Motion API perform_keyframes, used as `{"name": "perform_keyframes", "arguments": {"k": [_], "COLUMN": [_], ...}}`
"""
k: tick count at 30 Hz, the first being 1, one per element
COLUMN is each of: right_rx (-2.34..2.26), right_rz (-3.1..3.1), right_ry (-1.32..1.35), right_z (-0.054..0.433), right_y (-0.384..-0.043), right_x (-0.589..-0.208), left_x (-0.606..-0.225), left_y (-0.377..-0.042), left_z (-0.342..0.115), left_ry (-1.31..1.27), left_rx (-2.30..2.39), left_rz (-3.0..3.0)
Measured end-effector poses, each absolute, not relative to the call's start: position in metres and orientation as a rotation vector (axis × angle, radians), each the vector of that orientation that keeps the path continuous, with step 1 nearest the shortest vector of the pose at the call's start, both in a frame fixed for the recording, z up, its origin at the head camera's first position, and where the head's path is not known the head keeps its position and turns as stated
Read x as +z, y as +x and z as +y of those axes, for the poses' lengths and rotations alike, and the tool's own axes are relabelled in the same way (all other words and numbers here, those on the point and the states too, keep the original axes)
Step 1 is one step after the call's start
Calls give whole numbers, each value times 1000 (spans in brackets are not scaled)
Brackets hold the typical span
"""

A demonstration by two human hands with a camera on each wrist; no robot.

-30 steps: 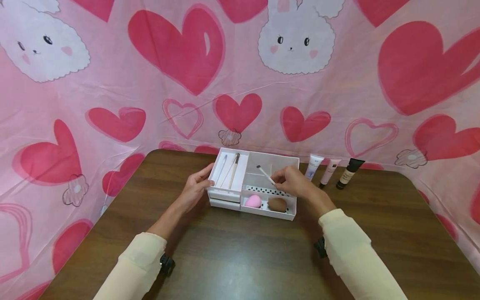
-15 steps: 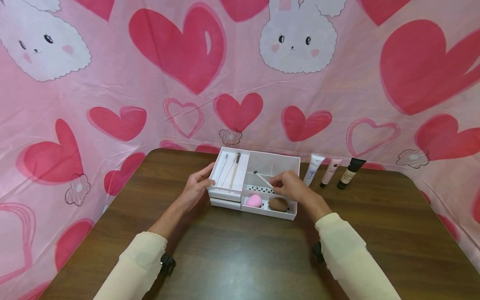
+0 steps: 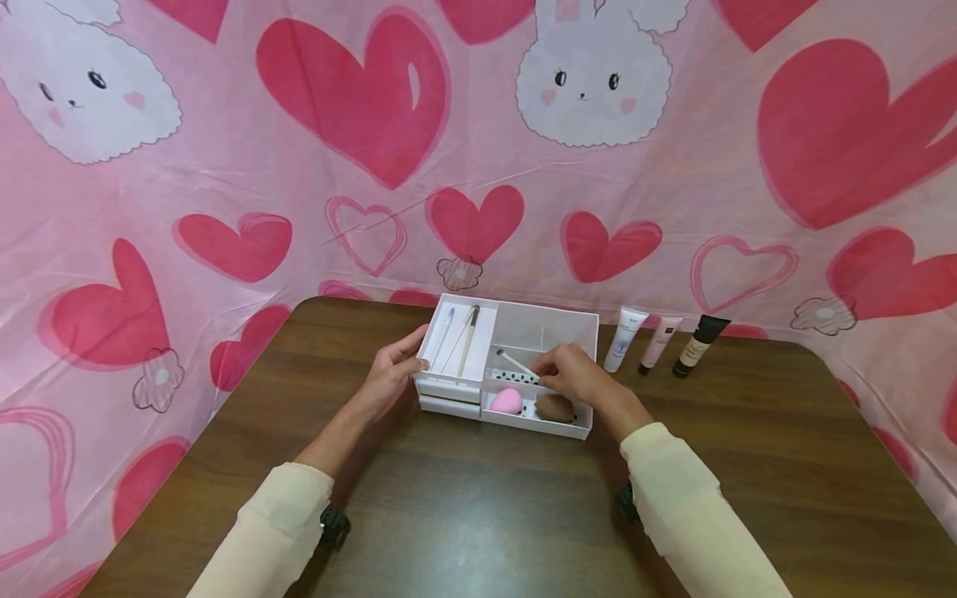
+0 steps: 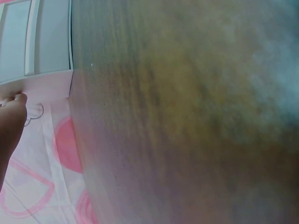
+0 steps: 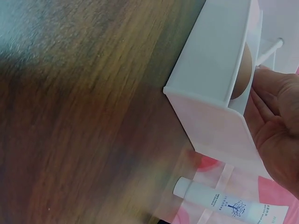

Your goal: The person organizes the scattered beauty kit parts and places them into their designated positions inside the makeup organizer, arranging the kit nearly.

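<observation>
A white makeup organizer [image 3: 534, 426] stands toward the back of the table. My left hand [image 3: 392, 370] holds its left side, thumb at the rim; in the left wrist view, fingertips touch the side wall. With thumb and fingers, my right hand [image 3: 574, 374] pinches a white-handled makeup brush [image 3: 516, 364], its dark tip pointing left, over the dotted middle compartment. Several slim brushes [image 3: 468, 340] lie in the upper left tray. A pink makeup sponge [image 3: 506, 400] and a brown one [image 3: 555, 407] sit in the front compartment. The right hand's fingertips are partly hidden.
To the organizer's right stand a white tube [image 3: 624, 340], a pink tube [image 3: 660, 345] and a black-and-beige tube [image 3: 699, 346]. Two drawers [image 3: 449, 399] show at the organizer's front left. A pink heart-print cloth [image 3: 478, 149] hangs behind the wooden table [image 3: 463, 515].
My right hand has moved left and lower with the brush, which now lies closer to the dotted middle compartment. The left hand stays on the organizer's side.
</observation>
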State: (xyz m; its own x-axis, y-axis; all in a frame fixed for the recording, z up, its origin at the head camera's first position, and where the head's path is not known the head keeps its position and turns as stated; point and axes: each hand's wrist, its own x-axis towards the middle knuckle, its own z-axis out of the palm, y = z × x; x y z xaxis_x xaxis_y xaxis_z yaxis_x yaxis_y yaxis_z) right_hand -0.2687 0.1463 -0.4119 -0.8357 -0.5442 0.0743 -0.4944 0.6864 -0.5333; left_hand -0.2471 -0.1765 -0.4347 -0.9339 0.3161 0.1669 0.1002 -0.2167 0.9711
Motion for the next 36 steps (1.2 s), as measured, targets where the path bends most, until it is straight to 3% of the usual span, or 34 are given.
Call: {"name": "perform_keyframes", "arguments": {"k": [36], "right_rx": [-966], "right_rz": [2814], "right_ry": [-827], "right_z": [152], "right_y": [-255], "right_x": [-408], "left_x": [-435], "left_y": [-247], "left_z": [-176], "left_ry": [487], "left_rx": [2306], "left_rz": [1859]}}
